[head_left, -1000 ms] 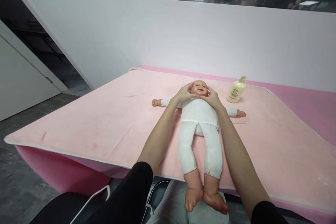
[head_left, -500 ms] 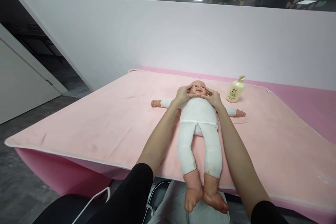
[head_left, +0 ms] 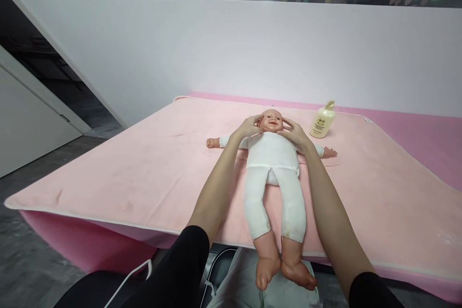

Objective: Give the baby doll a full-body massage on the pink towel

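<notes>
A baby doll [head_left: 272, 151] lies face up on a pink blanket [head_left: 144, 163], with a white cloth body and brown vinyl head, hands and feet. Its arms stretch out sideways; its feet hang past the near edge. My left hand [head_left: 249, 127] curves round one side of the doll's head [head_left: 271, 120], fingers by the ear and thumb low near the jaw. On the other side, my right hand [head_left: 295, 134] cups the head the same way, thumb by the neck. Some fingertips are hidden behind the head.
A pale yellow pump bottle [head_left: 322, 120] stands on the blanket beyond the doll's arm, to the right. Behind the table rises a white partition [head_left: 231, 48] with dark glass above. A white cable [head_left: 128, 276] hangs at lower left, near my lap.
My thumbs have slid from the doll's chin and cheeks out and down towards its jaw and neck. The fingers stay at the sides of the head. The view has shifted slightly.
</notes>
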`<state>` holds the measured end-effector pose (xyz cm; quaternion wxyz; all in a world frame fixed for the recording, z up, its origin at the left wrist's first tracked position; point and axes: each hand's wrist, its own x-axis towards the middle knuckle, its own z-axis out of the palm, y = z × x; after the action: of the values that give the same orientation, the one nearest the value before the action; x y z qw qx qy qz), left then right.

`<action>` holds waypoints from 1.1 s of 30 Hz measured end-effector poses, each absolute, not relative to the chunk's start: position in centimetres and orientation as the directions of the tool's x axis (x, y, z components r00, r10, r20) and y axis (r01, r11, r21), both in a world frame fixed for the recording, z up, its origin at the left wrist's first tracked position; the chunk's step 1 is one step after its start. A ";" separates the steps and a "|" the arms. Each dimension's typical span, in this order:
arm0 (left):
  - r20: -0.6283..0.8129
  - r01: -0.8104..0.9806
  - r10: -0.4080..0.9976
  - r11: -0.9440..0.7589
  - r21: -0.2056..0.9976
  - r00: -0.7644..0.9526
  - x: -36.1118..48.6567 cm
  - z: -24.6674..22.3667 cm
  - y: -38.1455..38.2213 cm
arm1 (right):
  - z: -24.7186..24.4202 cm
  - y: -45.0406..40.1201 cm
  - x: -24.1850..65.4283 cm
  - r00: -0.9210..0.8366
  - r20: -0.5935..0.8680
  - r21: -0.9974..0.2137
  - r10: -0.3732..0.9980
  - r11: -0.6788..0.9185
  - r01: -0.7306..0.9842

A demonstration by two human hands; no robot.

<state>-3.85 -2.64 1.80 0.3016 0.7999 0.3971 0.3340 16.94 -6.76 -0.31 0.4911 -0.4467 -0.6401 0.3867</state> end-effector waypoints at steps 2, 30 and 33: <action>0.325 0.525 0.832 -0.541 0.658 0.450 -3.0 2.1 -3.0 | -0.6 -6.0 16.4 -0.040 0.309 -0.901 0.950 0.306 0.307; 0.351 0.669 0.860 -0.510 0.541 0.371 -2.2 2.6 -4.1 | -1.6 -4.1 15.9 0.064 0.412 -0.812 0.909 0.334 0.478; 0.370 0.684 0.852 -0.520 0.512 0.370 -2.2 2.3 -4.0 | -1.5 -4.2 16.0 0.064 0.410 -0.811 0.910 0.332 0.481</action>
<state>-2.20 -3.98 2.33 0.1373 0.8163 0.4704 0.3059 15.96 -4.21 -1.52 0.4949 -0.5359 -0.6490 0.2163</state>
